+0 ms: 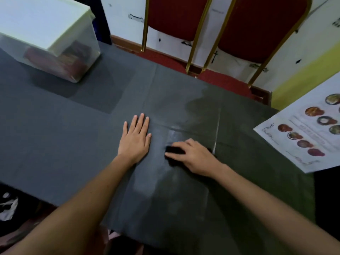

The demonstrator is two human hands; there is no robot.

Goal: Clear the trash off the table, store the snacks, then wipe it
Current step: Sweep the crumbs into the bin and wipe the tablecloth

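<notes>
A dark grey cloth covers the table (73, 137). My left hand (135, 138) lies flat on it, palm down, fingers spread and holding nothing. Just to its right, my right hand (195, 155) presses a small dark wiping cloth (174, 150) onto the table; most of that cloth is hidden under my fingers. The table surface around and beyond my right hand looks darker and shiny, as if damp. At the far left stands a translucent storage box (60, 57) with a white lid (40, 21) closed on it; red snack packets show through its wall.
Two red chairs with gold frames (198, 34) stand behind the table's far edge. A white printed sheet with food pictures (301, 133) lies over the table's right corner. White crumpled material (9, 208) sits on the floor at lower left.
</notes>
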